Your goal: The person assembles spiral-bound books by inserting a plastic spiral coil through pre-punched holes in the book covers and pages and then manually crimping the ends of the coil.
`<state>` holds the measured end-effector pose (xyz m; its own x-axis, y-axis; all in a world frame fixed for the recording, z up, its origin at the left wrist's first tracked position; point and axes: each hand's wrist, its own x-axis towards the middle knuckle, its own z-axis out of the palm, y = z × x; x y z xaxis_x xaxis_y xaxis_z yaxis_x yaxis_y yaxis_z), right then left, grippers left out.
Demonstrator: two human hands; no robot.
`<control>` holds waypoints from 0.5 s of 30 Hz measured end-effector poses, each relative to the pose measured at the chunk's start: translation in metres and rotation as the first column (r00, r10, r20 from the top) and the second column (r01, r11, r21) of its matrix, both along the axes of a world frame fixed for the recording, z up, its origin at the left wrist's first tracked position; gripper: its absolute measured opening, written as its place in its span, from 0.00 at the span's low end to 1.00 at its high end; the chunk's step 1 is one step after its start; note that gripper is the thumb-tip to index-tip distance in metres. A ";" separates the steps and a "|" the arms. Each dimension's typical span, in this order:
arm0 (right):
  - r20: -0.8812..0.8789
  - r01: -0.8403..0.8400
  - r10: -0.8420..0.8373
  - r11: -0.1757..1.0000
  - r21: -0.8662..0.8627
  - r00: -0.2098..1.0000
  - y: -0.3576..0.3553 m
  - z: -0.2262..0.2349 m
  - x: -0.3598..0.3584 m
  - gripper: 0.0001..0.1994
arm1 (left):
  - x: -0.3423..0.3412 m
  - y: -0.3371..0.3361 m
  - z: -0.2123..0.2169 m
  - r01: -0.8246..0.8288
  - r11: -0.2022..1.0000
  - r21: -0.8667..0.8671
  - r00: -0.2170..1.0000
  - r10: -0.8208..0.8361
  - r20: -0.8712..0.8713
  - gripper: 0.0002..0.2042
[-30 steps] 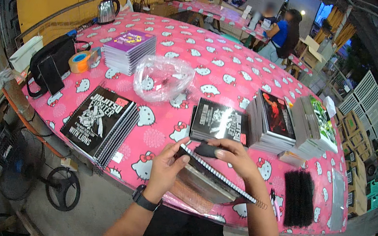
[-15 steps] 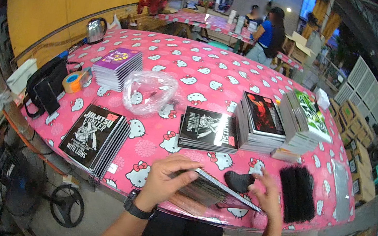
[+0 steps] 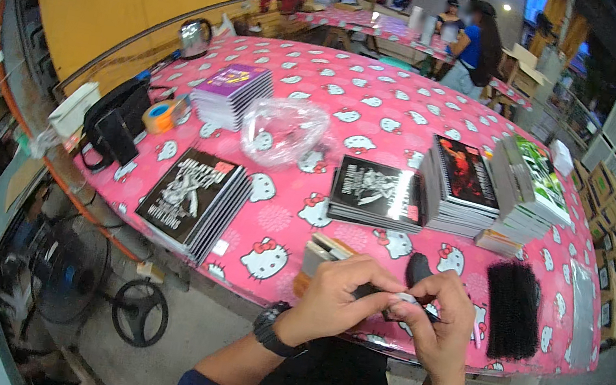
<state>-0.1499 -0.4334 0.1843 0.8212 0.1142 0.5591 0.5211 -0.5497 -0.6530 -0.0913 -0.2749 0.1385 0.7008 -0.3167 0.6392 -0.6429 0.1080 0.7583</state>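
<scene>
My left hand (image 3: 344, 294) and my right hand (image 3: 442, 316) meet at the table's near edge, fingers closed in a pinch. Between them is a dark spiral notebook (image 3: 367, 290), seen nearly edge-on and mostly hidden by the fingers. A small pale bit shows at the fingertips. Just beyond my left hand stands a wooden block-like piece (image 3: 325, 249) with a greyish top. A black curved object (image 3: 417, 269) lies just beyond my right hand. To the right is a bundle of black binding coils (image 3: 511, 310).
Black notebooks form a stack on the left (image 3: 192, 195) and another in the middle (image 3: 377, 191). Taller book stacks (image 3: 464, 184) stand right of it. Purple books (image 3: 231, 93), a clear plastic bag (image 3: 283, 131), orange tape (image 3: 160, 118) and a black bag (image 3: 118, 120) lie farther left. Two people are at a far table.
My right hand has gone from open to pinching beside my left hand. The notebook has turned from slanted to nearly edge-on. The wooden piece now shows, and the view has shifted.
</scene>
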 end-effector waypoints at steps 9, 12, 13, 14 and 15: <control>0.064 0.085 -0.071 0.963 -0.254 0.995 0.012 0.008 0.010 0.19 | 0.004 -0.004 -0.004 -0.216 0.976 -0.023 0.975 0.217 0.041 0.09; 0.385 0.316 -0.244 0.939 -0.134 0.890 0.003 0.018 0.008 0.30 | 0.032 0.039 0.011 -0.491 0.814 -0.311 0.863 0.503 -0.045 0.11; 0.380 0.305 -0.238 0.944 -0.125 0.894 -0.001 0.019 0.005 0.30 | 0.049 0.073 0.019 -0.600 0.661 -0.450 0.717 0.694 0.064 0.13; 0.299 0.273 -0.255 0.962 -0.018 0.920 -0.016 0.013 0.001 0.34 | 0.057 0.099 0.049 -0.758 0.553 -0.346 0.621 0.775 -0.122 0.13; 0.224 0.242 -0.258 0.965 0.100 0.940 -0.025 0.009 -0.002 0.38 | 0.069 0.122 0.080 -0.677 0.584 -0.448 0.657 0.754 -0.010 0.13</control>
